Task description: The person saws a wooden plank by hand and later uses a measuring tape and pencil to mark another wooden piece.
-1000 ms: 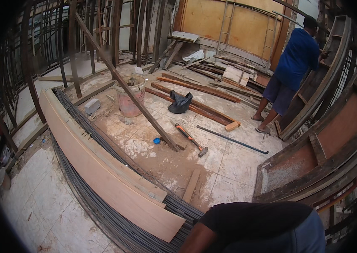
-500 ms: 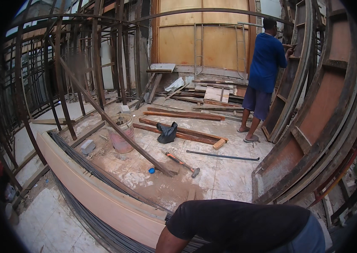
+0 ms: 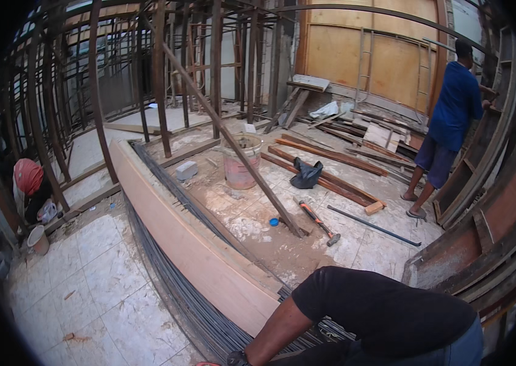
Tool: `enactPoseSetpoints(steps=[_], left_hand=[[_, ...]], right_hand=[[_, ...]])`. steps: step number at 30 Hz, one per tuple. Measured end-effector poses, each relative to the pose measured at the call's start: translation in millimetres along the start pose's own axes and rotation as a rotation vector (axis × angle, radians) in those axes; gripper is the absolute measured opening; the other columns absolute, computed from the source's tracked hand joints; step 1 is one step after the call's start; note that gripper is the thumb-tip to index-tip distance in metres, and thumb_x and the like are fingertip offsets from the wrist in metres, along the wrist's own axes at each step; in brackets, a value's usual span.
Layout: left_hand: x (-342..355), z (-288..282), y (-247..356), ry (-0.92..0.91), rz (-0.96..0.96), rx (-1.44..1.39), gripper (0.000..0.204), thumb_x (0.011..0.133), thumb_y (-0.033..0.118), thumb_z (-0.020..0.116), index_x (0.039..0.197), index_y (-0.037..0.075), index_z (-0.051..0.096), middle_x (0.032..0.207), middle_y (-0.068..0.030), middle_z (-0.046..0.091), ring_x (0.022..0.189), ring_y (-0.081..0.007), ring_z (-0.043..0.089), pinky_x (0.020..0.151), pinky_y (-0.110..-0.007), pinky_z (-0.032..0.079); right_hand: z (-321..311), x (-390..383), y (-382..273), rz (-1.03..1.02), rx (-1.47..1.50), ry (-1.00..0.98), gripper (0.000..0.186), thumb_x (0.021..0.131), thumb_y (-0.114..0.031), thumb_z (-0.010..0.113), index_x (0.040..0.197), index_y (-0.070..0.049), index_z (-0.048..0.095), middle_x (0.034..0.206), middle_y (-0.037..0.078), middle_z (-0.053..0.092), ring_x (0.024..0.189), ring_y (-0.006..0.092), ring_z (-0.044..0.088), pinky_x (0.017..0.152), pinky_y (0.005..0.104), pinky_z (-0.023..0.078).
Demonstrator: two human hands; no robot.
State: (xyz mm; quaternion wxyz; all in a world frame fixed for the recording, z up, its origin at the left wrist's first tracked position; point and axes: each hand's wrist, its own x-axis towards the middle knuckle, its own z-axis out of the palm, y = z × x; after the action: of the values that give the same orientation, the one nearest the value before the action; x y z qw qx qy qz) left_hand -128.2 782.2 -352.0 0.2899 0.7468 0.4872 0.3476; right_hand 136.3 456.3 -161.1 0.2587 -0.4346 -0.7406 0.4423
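Neither of my hands is in view. Along the lower edge, a co-worker in a black shirt (image 3: 386,311) bends over, one bare forearm reaching down to the left with a dark band on the wrist. Most of that person's hand is cut off by the lower edge. Beside the arm lies a bundle of thin dark rods (image 3: 191,311), with a long pale wooden board (image 3: 197,238) along it. Beyond, a hammer (image 3: 313,215) with an orange and black handle rests on the floor near a dark metal bar (image 3: 374,225) and a small blue cap (image 3: 274,222).
A slanting wooden prop (image 3: 227,134) passes in front of a pinkish bucket (image 3: 239,171). Wooden beams (image 3: 331,154) and a black plastic bag (image 3: 306,173) lie behind. Framed panels (image 3: 483,213) lean at right near a person in blue (image 3: 456,104). Someone with a red head covering (image 3: 28,177) is at left.
My view has swung left, so the scene sits farther right. More of the bent co-worker's forearm shows, down to the banded wrist. The person with the red head covering is now more fully visible.
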Motion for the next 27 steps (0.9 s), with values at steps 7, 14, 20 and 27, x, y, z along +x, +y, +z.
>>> enactPoseSetpoints(steps=[7, 14, 20, 27], left_hand=[[-56, -38, 14, 0.03, -0.081, 0.032, 0.067, 0.092, 0.029, 0.067, 0.138, -0.002, 0.029, 0.115, -0.0256, 0.059, 0.103, -0.035, 0.063, 0.09, -0.043, 0.05], [-123, -75, 44, 0.089, -0.351, 0.041, 0.077, 0.088, 0.038, 0.074, 0.137, -0.006, 0.033, 0.112, -0.0263, 0.064, 0.097, -0.0342, 0.069, 0.084, -0.043, 0.055], [-134, -77, 90, 0.137, -0.345, -0.056, 0.074, 0.084, 0.035, 0.079, 0.129, -0.007, 0.037, 0.109, -0.0255, 0.065, 0.095, -0.0341, 0.069, 0.084, -0.043, 0.055], [-161, -67, 116, 0.187, -0.392, -0.183, 0.077, 0.081, 0.035, 0.082, 0.127, -0.007, 0.037, 0.107, -0.0233, 0.065, 0.093, -0.0324, 0.07, 0.083, -0.041, 0.056]], right_hand=[[-8, 4, -21, -0.239, 0.108, 0.063, 0.028, 0.08, -0.028, 0.076, 0.096, -0.008, 0.064, 0.093, 0.012, 0.066, 0.085, 0.0337, 0.063, 0.073, 0.0427, 0.048], [-12, 18, 0, 0.031, 0.384, -0.223, 0.039, 0.086, -0.028, 0.075, 0.112, 0.0, 0.07, 0.117, 0.015, 0.069, 0.101, 0.028, 0.069, 0.094, 0.0403, 0.051], [-19, 67, 67, 0.219, 0.214, 0.039, 0.033, 0.085, -0.016, 0.077, 0.111, -0.001, 0.065, 0.105, 0.01, 0.071, 0.1, 0.019, 0.067, 0.091, 0.0342, 0.052], [47, 155, 72, 0.115, 0.349, 0.061, 0.045, 0.093, -0.022, 0.071, 0.128, -0.002, 0.05, 0.113, 0.01, 0.065, 0.097, 0.0166, 0.065, 0.086, 0.0323, 0.052]])
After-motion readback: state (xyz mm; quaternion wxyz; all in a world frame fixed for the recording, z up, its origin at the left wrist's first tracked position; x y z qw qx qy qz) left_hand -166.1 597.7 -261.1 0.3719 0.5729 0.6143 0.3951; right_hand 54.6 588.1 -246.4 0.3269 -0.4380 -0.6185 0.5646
